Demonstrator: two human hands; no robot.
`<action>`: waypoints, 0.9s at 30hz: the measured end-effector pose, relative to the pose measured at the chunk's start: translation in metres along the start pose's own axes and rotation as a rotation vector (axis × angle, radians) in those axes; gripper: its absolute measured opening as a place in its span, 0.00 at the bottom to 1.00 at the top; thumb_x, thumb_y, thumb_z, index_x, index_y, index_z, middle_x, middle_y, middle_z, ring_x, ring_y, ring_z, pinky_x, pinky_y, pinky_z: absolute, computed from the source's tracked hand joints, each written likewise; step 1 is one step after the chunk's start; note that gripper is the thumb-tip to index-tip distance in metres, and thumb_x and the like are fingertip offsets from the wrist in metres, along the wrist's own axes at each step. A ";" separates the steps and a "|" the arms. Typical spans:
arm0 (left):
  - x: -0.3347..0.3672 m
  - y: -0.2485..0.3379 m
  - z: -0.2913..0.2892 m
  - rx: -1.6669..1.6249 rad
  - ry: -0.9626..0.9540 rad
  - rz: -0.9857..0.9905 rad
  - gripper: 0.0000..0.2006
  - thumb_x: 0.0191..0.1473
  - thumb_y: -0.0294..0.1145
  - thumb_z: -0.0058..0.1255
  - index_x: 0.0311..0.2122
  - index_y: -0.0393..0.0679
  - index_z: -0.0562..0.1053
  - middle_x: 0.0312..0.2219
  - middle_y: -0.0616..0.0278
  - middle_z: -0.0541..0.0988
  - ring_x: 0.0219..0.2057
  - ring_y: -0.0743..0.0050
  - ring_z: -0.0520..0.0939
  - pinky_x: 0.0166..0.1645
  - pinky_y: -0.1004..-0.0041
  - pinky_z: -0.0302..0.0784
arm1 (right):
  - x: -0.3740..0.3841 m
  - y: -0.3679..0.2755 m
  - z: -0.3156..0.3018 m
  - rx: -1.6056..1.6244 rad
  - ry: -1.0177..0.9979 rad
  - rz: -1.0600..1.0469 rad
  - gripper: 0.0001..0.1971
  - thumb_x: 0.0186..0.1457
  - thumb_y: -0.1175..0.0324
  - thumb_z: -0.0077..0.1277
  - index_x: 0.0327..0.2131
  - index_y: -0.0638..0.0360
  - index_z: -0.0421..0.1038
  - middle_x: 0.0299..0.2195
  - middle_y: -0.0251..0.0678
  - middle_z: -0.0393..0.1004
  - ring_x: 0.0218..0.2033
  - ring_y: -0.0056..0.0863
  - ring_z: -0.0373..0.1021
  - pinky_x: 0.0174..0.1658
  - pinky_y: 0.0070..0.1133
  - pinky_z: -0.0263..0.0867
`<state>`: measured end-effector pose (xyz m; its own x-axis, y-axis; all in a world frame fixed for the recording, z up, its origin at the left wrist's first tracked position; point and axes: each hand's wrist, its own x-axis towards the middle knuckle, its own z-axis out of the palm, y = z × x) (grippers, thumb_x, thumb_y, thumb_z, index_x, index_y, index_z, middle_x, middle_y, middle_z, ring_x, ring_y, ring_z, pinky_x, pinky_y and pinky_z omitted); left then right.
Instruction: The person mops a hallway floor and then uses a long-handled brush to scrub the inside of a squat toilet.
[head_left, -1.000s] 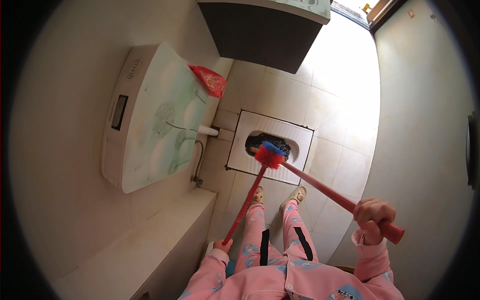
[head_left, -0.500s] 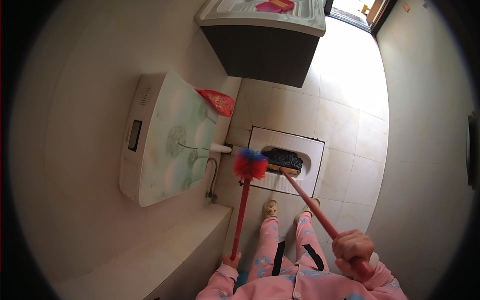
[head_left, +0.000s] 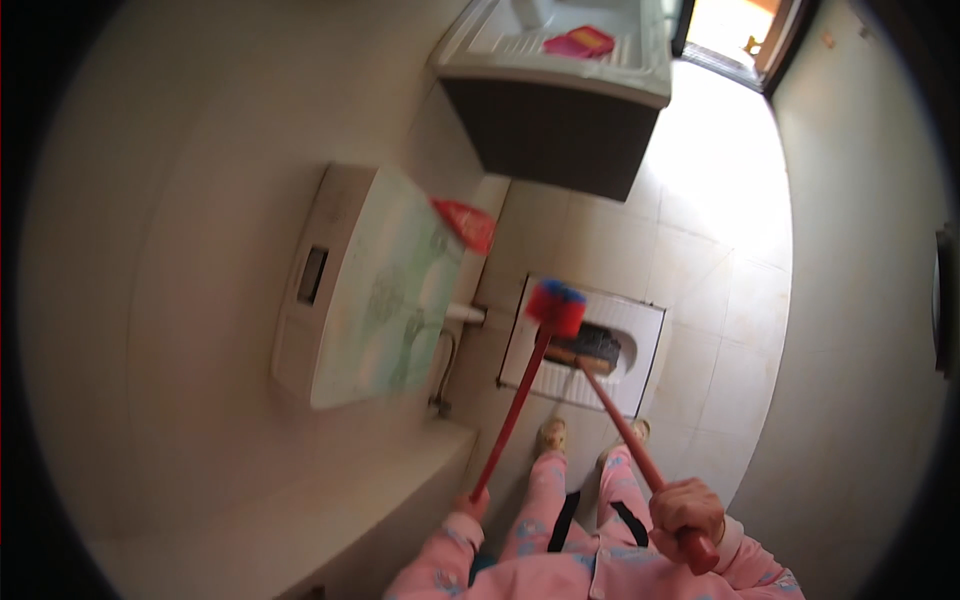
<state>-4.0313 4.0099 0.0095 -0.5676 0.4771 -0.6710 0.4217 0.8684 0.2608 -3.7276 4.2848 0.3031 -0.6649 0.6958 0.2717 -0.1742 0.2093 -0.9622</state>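
My left hand point(head_left: 474, 505) is closed round the lower end of a toilet brush point(head_left: 510, 430) with a long red handle. Its red and blue bristle head point(head_left: 556, 308) is raised and overlaps the left part of a white squat toilet point(head_left: 648, 338). At the lower right, my right hand point(head_left: 688, 515) wraps round a thick reddish pole point(head_left: 630, 440), whose butt sticks out below the fist. The pole slants down to a brownish wooden bar point(head_left: 600, 367) in the toilet's bowl. Along that bar lies a dark, wrinkled mass point(head_left: 596, 340); what it is made of cannot be told.
A white water-heater-like box point(head_left: 385, 300) hangs at the left, with a red bag point(head_left: 466, 224) beside it. Ahead stands a sink cabinet point(head_left: 555, 135) with a pink item point(head_left: 582, 42) in its basin. A ledge point(head_left: 400, 480) runs at lower left; a doorway point(head_left: 735, 35) opens far right.
The brush head has moved right, from the toilet's left edge to over its left part. The wooden bar stays in the bowl. The whole view has shifted, and both hands keep their grips.
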 end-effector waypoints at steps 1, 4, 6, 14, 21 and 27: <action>0.012 0.009 -0.007 0.158 0.088 0.067 0.25 0.45 0.59 0.42 0.20 0.44 0.75 0.17 0.49 0.74 0.25 0.48 0.77 0.30 0.58 0.71 | 0.003 0.002 -0.001 0.004 -0.001 -0.024 0.11 0.36 0.82 0.48 0.18 0.57 0.56 0.11 0.32 0.61 0.12 0.31 0.63 0.19 0.24 0.62; 0.038 0.032 -0.047 0.067 -0.012 0.034 0.21 0.45 0.52 0.48 0.36 0.45 0.70 0.31 0.51 0.76 0.34 0.49 0.76 0.36 0.58 0.70 | 0.006 0.004 0.007 -0.003 0.092 0.002 0.11 0.39 0.79 0.47 0.17 0.56 0.54 0.10 0.32 0.60 0.10 0.28 0.60 0.18 0.22 0.61; 0.066 0.037 -0.060 0.269 -0.029 -0.017 0.17 0.47 0.48 0.47 0.36 0.46 0.69 0.33 0.52 0.76 0.36 0.52 0.76 0.39 0.60 0.71 | 0.009 0.004 0.012 -0.064 0.133 -0.013 0.13 0.41 0.75 0.48 0.17 0.54 0.52 0.10 0.31 0.60 0.10 0.25 0.59 0.18 0.21 0.61; 0.172 -0.063 -0.042 0.335 -0.081 -0.613 0.13 0.51 0.34 0.44 0.42 0.44 0.70 0.41 0.58 0.73 0.44 0.62 0.74 0.46 0.65 0.70 | 0.022 0.026 0.033 -0.083 0.187 -0.077 0.14 0.41 0.71 0.49 0.15 0.52 0.52 0.08 0.29 0.59 0.07 0.21 0.57 0.17 0.16 0.61; 0.171 -0.005 -0.085 0.856 -0.220 -0.324 0.13 0.54 0.36 0.35 0.43 0.57 0.69 0.46 0.67 0.68 0.50 0.71 0.66 0.52 0.60 0.60 | 0.040 0.032 0.042 -0.113 0.147 -0.118 0.12 0.39 0.72 0.49 0.16 0.53 0.53 0.08 0.28 0.60 0.07 0.18 0.58 0.15 0.15 0.61; 0.209 -0.036 -0.102 0.925 -0.120 -0.327 0.13 0.54 0.36 0.35 0.44 0.57 0.70 0.46 0.70 0.68 0.51 0.70 0.64 0.51 0.59 0.58 | 0.054 0.034 0.051 -0.086 0.095 -0.072 0.12 0.37 0.75 0.48 0.16 0.53 0.53 0.07 0.28 0.61 0.07 0.17 0.59 0.14 0.14 0.60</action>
<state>-4.2368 4.0915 -0.0695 -0.7010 0.1714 -0.6923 0.6722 0.4832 -0.5610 -3.8061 4.2946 0.2837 -0.5803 0.7379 0.3448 -0.1540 0.3163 -0.9361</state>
